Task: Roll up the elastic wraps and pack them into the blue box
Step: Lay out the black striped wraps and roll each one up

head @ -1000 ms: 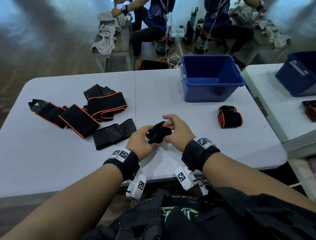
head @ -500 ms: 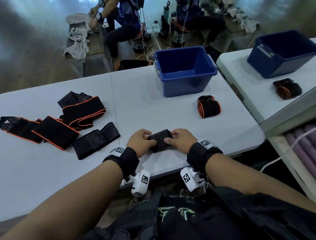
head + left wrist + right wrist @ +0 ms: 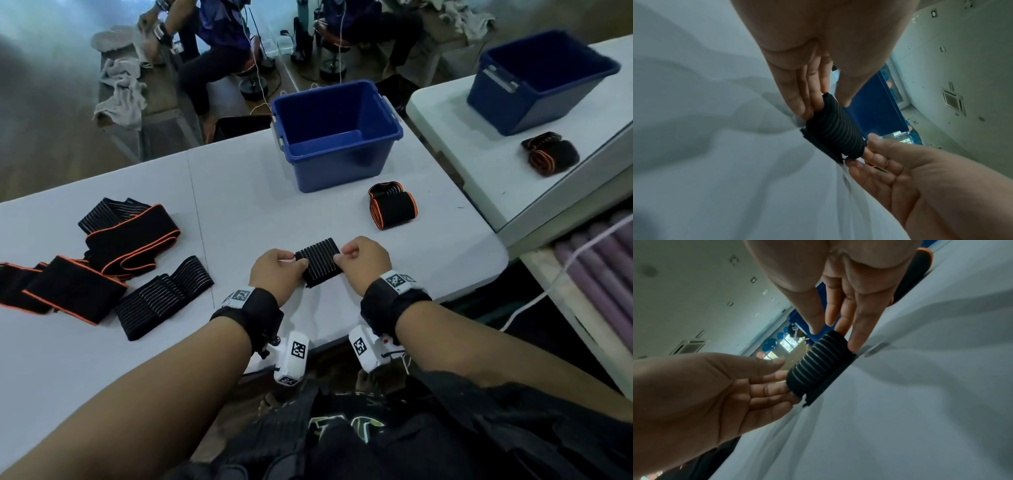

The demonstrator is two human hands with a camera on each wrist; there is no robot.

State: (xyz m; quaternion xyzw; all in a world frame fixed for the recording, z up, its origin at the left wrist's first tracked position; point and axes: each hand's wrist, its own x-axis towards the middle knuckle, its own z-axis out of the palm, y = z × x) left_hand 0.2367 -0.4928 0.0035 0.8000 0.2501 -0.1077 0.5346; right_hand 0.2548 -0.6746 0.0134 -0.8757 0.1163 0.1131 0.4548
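Roll (image 3: 318,262) now flattened on table (image 3: 239,192), both hands' grip pinching its ends.

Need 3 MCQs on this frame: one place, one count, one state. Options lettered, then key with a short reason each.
1. Where is the orange-edged roll on the near table?
A. inside the blue box
B. on the table, right of and nearer than the blue box
C. on the loose wraps at left

2. How many blue boxes show in the head view?
A. one
B. two
C. three

3. What is the state of the striped wrap?
A. lying out flat and alone
B. in the box
C. rolled, on the table, held at its ends by both hands

Key:
1 B: it lies on bare tabletop beside the box's front right corner.
2 B: the second box stands on the next table.
3 C: the left hand and right hand pinch its ends.
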